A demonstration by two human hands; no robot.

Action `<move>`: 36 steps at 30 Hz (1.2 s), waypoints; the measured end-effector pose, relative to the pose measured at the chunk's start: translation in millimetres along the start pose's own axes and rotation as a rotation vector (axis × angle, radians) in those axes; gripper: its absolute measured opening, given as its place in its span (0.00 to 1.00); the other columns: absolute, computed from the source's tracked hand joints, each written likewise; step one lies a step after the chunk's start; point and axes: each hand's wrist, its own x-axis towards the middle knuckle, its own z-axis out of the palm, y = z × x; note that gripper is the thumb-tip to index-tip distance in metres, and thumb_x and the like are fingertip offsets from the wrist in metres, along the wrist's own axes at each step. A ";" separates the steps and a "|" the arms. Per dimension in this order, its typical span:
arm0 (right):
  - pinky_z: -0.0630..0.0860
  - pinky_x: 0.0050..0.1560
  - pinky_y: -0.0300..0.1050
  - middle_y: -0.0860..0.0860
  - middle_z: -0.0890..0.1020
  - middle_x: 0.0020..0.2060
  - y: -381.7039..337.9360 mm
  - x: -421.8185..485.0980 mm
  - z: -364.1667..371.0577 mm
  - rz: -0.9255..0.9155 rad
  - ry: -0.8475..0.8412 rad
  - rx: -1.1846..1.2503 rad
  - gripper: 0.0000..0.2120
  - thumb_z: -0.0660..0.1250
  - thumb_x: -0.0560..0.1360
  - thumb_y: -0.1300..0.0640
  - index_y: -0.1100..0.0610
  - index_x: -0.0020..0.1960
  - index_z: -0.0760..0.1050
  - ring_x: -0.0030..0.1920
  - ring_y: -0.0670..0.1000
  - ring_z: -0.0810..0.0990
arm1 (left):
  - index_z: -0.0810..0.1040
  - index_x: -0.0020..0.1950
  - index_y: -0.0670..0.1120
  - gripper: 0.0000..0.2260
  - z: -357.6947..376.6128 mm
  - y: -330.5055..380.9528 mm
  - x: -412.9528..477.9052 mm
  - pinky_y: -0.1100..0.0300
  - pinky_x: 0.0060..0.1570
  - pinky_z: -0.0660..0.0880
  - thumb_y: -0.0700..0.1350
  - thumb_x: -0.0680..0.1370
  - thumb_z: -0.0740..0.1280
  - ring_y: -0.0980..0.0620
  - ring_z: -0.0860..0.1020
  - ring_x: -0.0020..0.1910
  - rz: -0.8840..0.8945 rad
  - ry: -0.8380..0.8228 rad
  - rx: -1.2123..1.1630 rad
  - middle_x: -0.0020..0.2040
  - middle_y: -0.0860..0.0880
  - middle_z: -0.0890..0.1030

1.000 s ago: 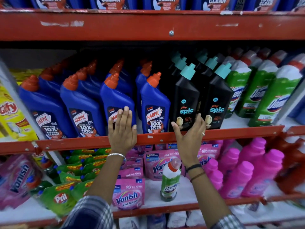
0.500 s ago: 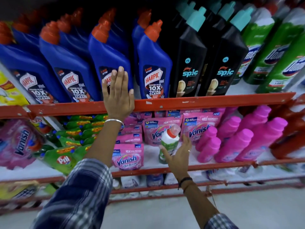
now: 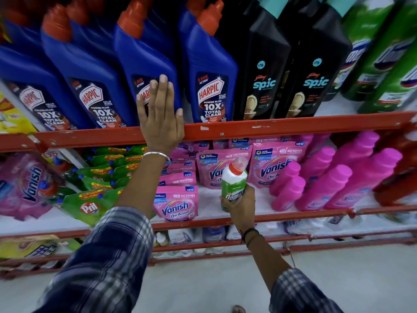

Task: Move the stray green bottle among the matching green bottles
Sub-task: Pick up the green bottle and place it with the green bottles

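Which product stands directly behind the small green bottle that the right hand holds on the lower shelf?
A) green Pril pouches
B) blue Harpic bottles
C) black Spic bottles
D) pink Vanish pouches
D: the right hand has its grip around the small green bottle on the lower shelf, and the pink Vanish pouches stand right behind it, while the other products sit elsewhere on the shelves.

The right hand (image 3: 240, 207) covers the lower body of the stray green bottle (image 3: 233, 181), leaving its label only partly legible. The matching green bottles (image 3: 383, 55) are cut off at the top and right edges, labels blurred. Items on the bottom shelf (image 3: 203, 236) are too small to identify.
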 end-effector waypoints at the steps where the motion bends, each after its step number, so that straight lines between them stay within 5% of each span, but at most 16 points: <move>1: 0.82 0.47 0.57 0.52 0.77 0.54 -3.4 0.3 -3.3 -0.017 0.010 0.001 0.33 0.80 0.59 0.48 0.43 0.58 0.67 0.53 0.53 0.79 | 0.59 0.73 0.40 0.23 -0.2 -0.6 -0.3 0.51 0.75 0.43 0.47 0.80 0.54 0.55 0.44 0.77 0.004 -0.005 0.000 0.72 0.44 0.61; 5: 0.79 0.50 0.52 0.52 0.77 0.52 -38.4 1.6 -30.9 -0.135 0.055 0.015 0.32 0.81 0.60 0.50 0.45 0.57 0.66 0.52 0.50 0.78 | 0.58 0.74 0.40 0.23 -2.2 -1.6 -0.1 0.51 0.75 0.42 0.47 0.80 0.54 0.54 0.44 0.77 0.006 -0.022 0.000 0.73 0.44 0.60; 9: 0.79 0.52 0.54 0.52 0.79 0.53 -75.5 10.0 -74.0 -0.252 0.079 0.051 0.31 0.80 0.59 0.47 0.49 0.58 0.71 0.53 0.52 0.79 | 0.50 0.78 0.42 0.27 -2.6 -0.7 0.1 0.51 0.75 0.42 0.47 0.81 0.54 0.53 0.45 0.77 0.037 -0.004 0.002 0.79 0.50 0.45; 14: 0.75 0.52 0.33 0.43 0.79 0.53 -125.3 12.7 -130.1 -0.386 0.226 0.142 0.36 0.83 0.58 0.54 0.50 0.62 0.70 0.54 0.41 0.79 | 0.52 0.77 0.41 0.26 -0.5 -1.1 -1.7 0.49 0.76 0.43 0.47 0.81 0.55 0.51 0.48 0.77 0.041 0.022 -0.007 0.79 0.50 0.47; 19: 0.78 0.55 0.47 0.52 0.83 0.55 -173.0 34.5 -183.4 -0.510 0.415 0.271 0.36 0.82 0.60 0.54 0.57 0.64 0.73 0.54 0.52 0.82 | 0.55 0.77 0.41 0.25 -0.1 -1.5 -0.8 0.49 0.76 0.44 0.47 0.81 0.54 0.50 0.50 0.77 0.040 0.024 0.009 0.79 0.49 0.49; 23: 0.79 0.54 0.47 0.46 0.83 0.49 -202.1 60.0 -221.8 -0.558 0.575 0.274 0.26 0.81 0.61 0.50 0.50 0.56 0.76 0.47 0.41 0.81 | 0.55 0.77 0.41 0.25 -0.7 -1.2 -0.5 0.49 0.76 0.45 0.47 0.81 0.54 0.50 0.51 0.77 0.038 0.016 0.004 0.79 0.49 0.50; 27: 0.79 0.54 0.54 0.55 0.82 0.53 -212.8 92.9 -247.5 -0.523 0.696 0.223 0.40 0.80 0.58 0.40 0.57 0.62 0.72 0.50 0.53 0.81 | 0.56 0.76 0.41 0.25 -0.4 -0.9 -2.0 0.48 0.75 0.47 0.47 0.81 0.54 0.49 0.52 0.77 0.038 0.023 0.008 0.79 0.48 0.51; 30: 0.77 0.55 0.57 0.57 0.81 0.55 -219.9 115.1 -256.4 -0.517 0.709 0.182 0.42 0.79 0.57 0.37 0.55 0.63 0.69 0.50 0.52 0.79 | 0.57 0.76 0.40 0.25 0.9 -0.4 -1.8 0.47 0.75 0.48 0.47 0.81 0.55 0.49 0.53 0.77 0.043 0.040 0.011 0.79 0.48 0.52; 36: 0.76 0.48 0.52 0.55 0.80 0.49 -218.8 147.6 -251.1 -0.527 0.646 0.101 0.37 0.81 0.61 0.46 0.59 0.61 0.69 0.45 0.51 0.76 | 0.57 0.76 0.41 0.25 1.1 0.2 -1.2 0.47 0.74 0.49 0.46 0.80 0.55 0.49 0.54 0.77 0.053 0.067 -0.005 0.78 0.48 0.53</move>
